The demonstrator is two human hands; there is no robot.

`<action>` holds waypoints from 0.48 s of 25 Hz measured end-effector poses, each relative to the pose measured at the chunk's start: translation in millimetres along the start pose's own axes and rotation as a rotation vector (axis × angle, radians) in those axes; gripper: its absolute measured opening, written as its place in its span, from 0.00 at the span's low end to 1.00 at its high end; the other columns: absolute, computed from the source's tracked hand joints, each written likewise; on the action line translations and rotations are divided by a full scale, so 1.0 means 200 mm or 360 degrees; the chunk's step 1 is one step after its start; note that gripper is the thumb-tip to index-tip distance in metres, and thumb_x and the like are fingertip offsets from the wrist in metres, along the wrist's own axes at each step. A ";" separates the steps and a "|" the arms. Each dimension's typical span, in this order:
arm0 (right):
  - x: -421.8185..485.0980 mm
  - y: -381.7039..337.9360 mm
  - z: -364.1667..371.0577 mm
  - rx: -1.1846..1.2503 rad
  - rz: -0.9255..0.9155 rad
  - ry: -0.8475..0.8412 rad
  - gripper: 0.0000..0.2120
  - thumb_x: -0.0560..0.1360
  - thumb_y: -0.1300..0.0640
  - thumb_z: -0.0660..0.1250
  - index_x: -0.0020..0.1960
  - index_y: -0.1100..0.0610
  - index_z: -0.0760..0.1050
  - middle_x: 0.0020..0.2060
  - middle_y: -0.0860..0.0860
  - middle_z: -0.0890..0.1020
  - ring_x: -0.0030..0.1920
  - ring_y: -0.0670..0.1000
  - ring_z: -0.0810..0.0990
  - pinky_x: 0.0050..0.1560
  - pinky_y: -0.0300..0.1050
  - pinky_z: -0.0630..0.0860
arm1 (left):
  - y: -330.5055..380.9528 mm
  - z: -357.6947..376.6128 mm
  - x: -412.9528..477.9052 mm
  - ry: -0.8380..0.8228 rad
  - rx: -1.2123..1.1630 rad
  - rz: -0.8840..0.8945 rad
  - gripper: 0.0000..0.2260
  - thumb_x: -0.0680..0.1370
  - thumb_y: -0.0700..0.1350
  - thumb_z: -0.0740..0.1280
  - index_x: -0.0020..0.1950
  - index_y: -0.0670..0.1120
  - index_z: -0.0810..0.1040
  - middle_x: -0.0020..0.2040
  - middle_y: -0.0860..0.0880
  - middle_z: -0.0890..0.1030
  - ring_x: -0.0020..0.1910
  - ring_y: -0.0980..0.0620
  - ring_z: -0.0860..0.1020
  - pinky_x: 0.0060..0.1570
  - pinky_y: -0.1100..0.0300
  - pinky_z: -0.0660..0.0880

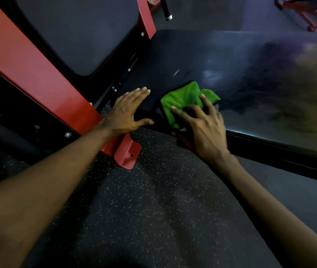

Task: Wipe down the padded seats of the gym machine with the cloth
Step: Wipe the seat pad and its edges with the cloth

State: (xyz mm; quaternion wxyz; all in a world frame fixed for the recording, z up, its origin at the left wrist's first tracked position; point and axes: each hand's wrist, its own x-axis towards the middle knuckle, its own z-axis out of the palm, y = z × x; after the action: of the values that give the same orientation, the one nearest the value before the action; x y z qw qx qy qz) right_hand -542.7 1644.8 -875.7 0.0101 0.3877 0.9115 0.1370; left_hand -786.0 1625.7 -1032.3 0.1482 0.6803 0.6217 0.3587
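A bunched green cloth point(184, 99) lies on the near left corner of the long black padded seat point(240, 74). My right hand point(202, 124) grips the cloth, fingers spread and curled over it, thumb under the pad's edge. My left hand point(126, 111) rests flat on the seat's left end, fingers straight, just left of the cloth. A second dark pad, the backrest point(76, 35), tilts up at the upper left. The seat's surface shows pale streaks to the right of the cloth.
The red steel frame point(37, 74) of the machine runs diagonally at left, ending in a red foot plate point(127, 153) on the speckled rubber floor point(153, 209). A black handle with a chrome tip point(167, 10) hangs at the top. More red equipment point(308, 14) stands at top right.
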 end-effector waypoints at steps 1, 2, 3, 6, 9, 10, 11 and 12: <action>0.07 -0.07 0.03 -0.0037 -0.0010 -0.0054 0.34 0.71 0.38 0.74 0.75 0.41 0.69 0.67 0.49 0.76 0.76 0.65 0.62 0.59 0.63 0.73 | 0.00 0.00 0.00 0.0019 -0.0013 -0.0010 0.44 0.73 0.71 0.61 0.83 0.49 0.57 0.82 0.49 0.59 0.81 0.50 0.56 0.78 0.52 0.51; 0.12 -0.13 0.06 -0.0050 -0.0013 -0.0087 0.34 0.71 0.38 0.73 0.75 0.40 0.69 0.68 0.49 0.75 0.76 0.65 0.61 0.59 0.63 0.72 | 0.00 0.01 0.00 0.0021 -0.0033 -0.0019 0.44 0.73 0.70 0.61 0.82 0.48 0.57 0.82 0.48 0.59 0.81 0.49 0.57 0.77 0.52 0.51; 0.15 -0.17 0.08 -0.0042 -0.0006 -0.0095 0.34 0.71 0.39 0.73 0.75 0.40 0.69 0.69 0.48 0.75 0.77 0.65 0.61 0.59 0.64 0.72 | 0.01 0.00 -0.01 0.0019 -0.0051 -0.0021 0.45 0.72 0.69 0.61 0.82 0.47 0.56 0.82 0.47 0.60 0.81 0.49 0.57 0.77 0.52 0.51; 0.11 -0.10 0.04 0.0020 -0.0051 -0.0079 0.31 0.72 0.42 0.74 0.74 0.40 0.71 0.68 0.46 0.76 0.78 0.62 0.60 0.60 0.62 0.72 | 0.01 -0.01 -0.01 0.0038 -0.0065 -0.0026 0.44 0.72 0.69 0.61 0.82 0.48 0.58 0.81 0.47 0.60 0.80 0.48 0.58 0.78 0.49 0.52; -0.02 0.07 -0.07 0.0068 -0.0083 -0.0093 0.31 0.71 0.44 0.75 0.73 0.40 0.72 0.68 0.45 0.76 0.78 0.60 0.59 0.61 0.60 0.75 | 0.03 -0.01 -0.01 0.0043 -0.0027 -0.0047 0.43 0.73 0.71 0.61 0.82 0.50 0.59 0.81 0.48 0.61 0.80 0.48 0.58 0.78 0.48 0.54; -0.07 0.12 -0.10 0.0091 -0.0057 -0.0091 0.31 0.71 0.45 0.75 0.72 0.40 0.73 0.68 0.45 0.76 0.78 0.60 0.59 0.60 0.60 0.76 | 0.03 -0.01 -0.01 0.0030 -0.0020 -0.0062 0.43 0.73 0.72 0.61 0.82 0.51 0.58 0.82 0.49 0.60 0.81 0.49 0.57 0.78 0.49 0.52; -0.11 0.18 -0.13 0.0115 -0.0022 -0.0074 0.29 0.71 0.45 0.74 0.72 0.41 0.73 0.67 0.45 0.77 0.78 0.60 0.59 0.59 0.61 0.76 | 0.03 -0.02 -0.01 0.0013 -0.0022 -0.0074 0.44 0.73 0.73 0.60 0.83 0.51 0.58 0.82 0.49 0.59 0.81 0.50 0.56 0.78 0.50 0.51; -0.16 0.22 -0.16 0.0127 0.0015 -0.0042 0.28 0.72 0.44 0.73 0.71 0.42 0.74 0.67 0.46 0.78 0.78 0.61 0.60 0.59 0.61 0.76 | 0.03 -0.02 -0.01 -0.0006 -0.0031 -0.0089 0.44 0.73 0.73 0.60 0.83 0.52 0.57 0.82 0.50 0.59 0.81 0.50 0.56 0.79 0.50 0.51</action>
State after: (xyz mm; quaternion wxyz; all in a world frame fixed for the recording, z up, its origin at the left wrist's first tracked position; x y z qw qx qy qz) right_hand -493.9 1644.3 -837.2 0.0059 0.3939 0.9142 0.0955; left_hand -784.1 1621.2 -1025.7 0.1660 0.6619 0.6366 0.3593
